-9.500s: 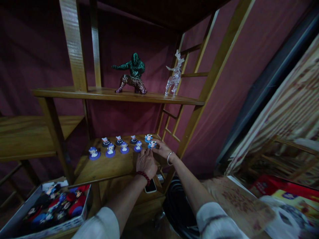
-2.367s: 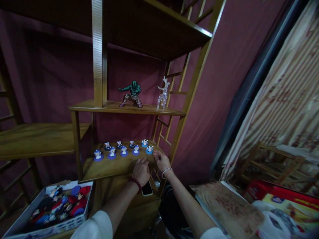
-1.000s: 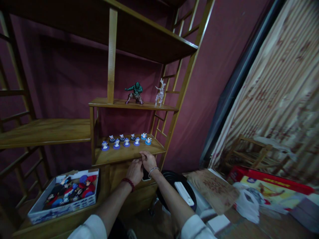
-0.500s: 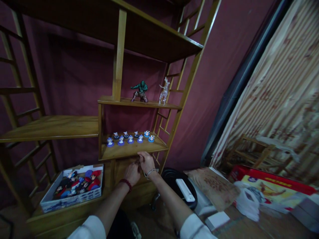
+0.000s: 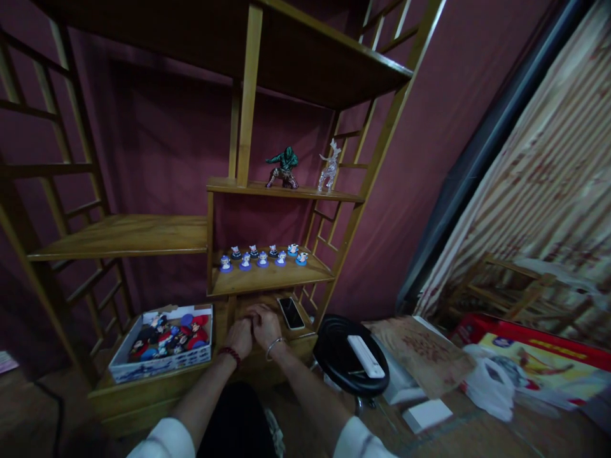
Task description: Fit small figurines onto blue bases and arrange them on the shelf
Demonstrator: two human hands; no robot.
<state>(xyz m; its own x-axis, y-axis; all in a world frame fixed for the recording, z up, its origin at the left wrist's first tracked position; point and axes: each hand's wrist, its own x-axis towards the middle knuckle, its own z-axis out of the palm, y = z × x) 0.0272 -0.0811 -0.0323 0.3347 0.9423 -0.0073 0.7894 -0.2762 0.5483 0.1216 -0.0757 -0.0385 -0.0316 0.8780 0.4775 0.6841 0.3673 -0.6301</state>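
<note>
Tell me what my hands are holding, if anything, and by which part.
No held object shows. The left hand and right hand are together beside the smartphone; whether their curled fingers hide something small cannot be told.

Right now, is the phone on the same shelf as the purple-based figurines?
No, the phone lies on the wooden surface below the shelf that bears the purple-based figurines.

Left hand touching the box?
Apart. The head view shows it: a strip of bare wood lies between the left hand and the right-hand edge of the box.
</note>
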